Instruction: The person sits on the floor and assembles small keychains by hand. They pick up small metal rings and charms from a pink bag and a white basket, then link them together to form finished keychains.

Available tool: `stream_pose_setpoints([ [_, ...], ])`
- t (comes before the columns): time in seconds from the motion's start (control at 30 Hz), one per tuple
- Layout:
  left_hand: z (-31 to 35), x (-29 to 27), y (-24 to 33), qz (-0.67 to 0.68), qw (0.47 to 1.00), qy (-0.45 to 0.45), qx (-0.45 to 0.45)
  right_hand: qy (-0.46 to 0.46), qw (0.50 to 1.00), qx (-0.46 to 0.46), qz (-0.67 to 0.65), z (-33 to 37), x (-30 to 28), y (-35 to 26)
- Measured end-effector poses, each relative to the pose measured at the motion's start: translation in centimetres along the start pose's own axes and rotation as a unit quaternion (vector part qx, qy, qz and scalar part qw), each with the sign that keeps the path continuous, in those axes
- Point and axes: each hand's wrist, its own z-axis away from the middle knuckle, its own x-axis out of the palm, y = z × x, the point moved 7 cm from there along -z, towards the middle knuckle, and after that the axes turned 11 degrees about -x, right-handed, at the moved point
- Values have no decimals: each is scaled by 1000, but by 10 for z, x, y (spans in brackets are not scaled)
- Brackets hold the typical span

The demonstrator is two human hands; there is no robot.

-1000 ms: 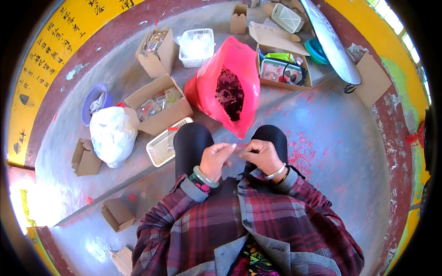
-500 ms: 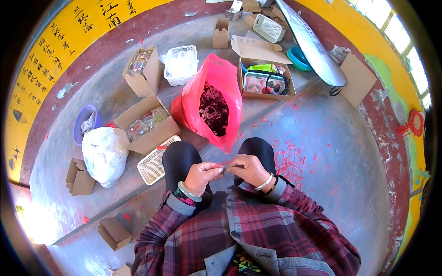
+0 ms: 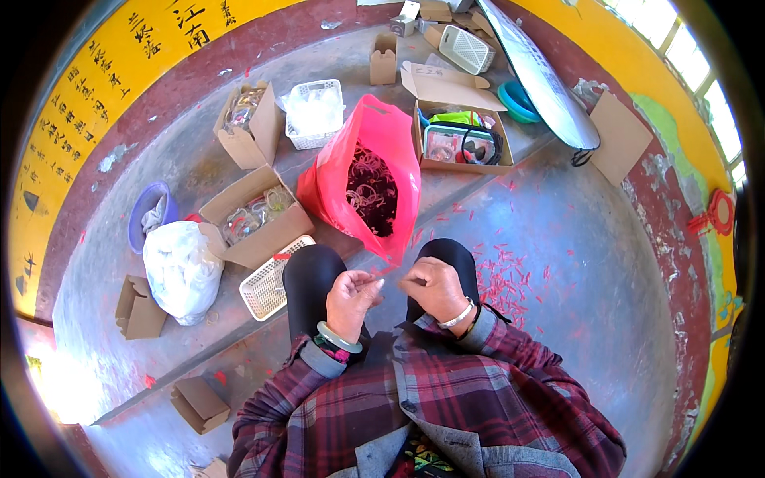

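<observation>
Gaping, the pink bag [image 3: 406,174] shows pale loops [image 3: 369,194]; both hands [image 3: 347,307] [image 3: 443,295] bend fingers [image 3: 417,273], grip impossible to tell.

1. I have a gap between left grip [image 3: 378,287] and right grip [image 3: 403,282].
2. Ahead, the red bag [image 3: 329,177] blocks me.
3. Leftward, past the knee [image 3: 313,275], basket [image 3: 267,288] and box [image 3: 271,239] obstruct me.
4. Rightward, I could pass above the scraps [image 3: 508,279].

Daylight is streaming through the window [image 3: 690,62] at upper right — and glare is burning out the lower left. The floor [image 3: 594,247] is shining bluish; straight edges are bending toward a black rim. The right hand [image 3: 440,290] is perhaps blurring slightly.
</observation>
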Motion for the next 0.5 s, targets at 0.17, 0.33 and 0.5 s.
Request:
stream_pose_setpoints([
  [0.17, 4, 22, -8, 13, 998, -52, -34, -27, 956, -174, 236, -12, 6, -35],
  [0.33, -2, 22, -11, 19, 998, -63, -24, -116, 929, -200, 288, -4, 24, -39],
  [0.5, -6, 15, -16, 72, 994, -66, -51, -126, 932, -222, 257, -2, 30, -45],
])
